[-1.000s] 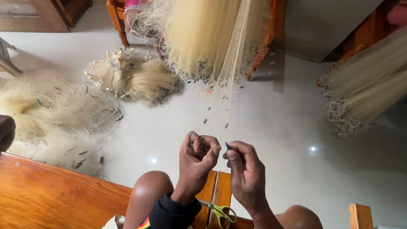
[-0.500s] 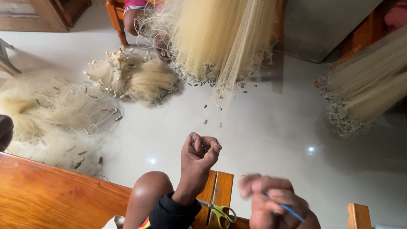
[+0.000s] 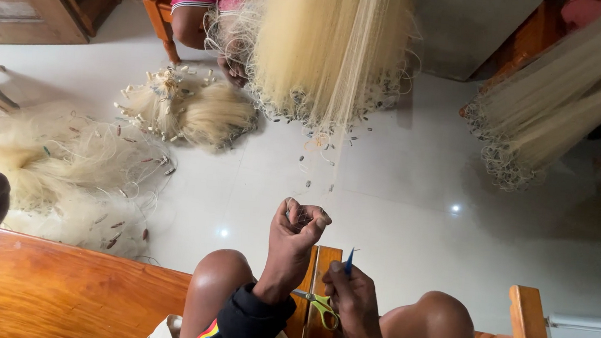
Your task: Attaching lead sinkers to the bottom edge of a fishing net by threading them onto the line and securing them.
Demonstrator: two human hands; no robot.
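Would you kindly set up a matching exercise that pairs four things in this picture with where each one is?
Things:
1. left hand
2. right hand
3. scissors
4. net heap

Places or states:
A. lying on the wooden seat between the knees
B. pinching a thin blue tool
C. on the white floor near the far chair
D. raised, fingers closed on fine net thread

Pairs: 1-D, 2-B, 3-A, 4-C
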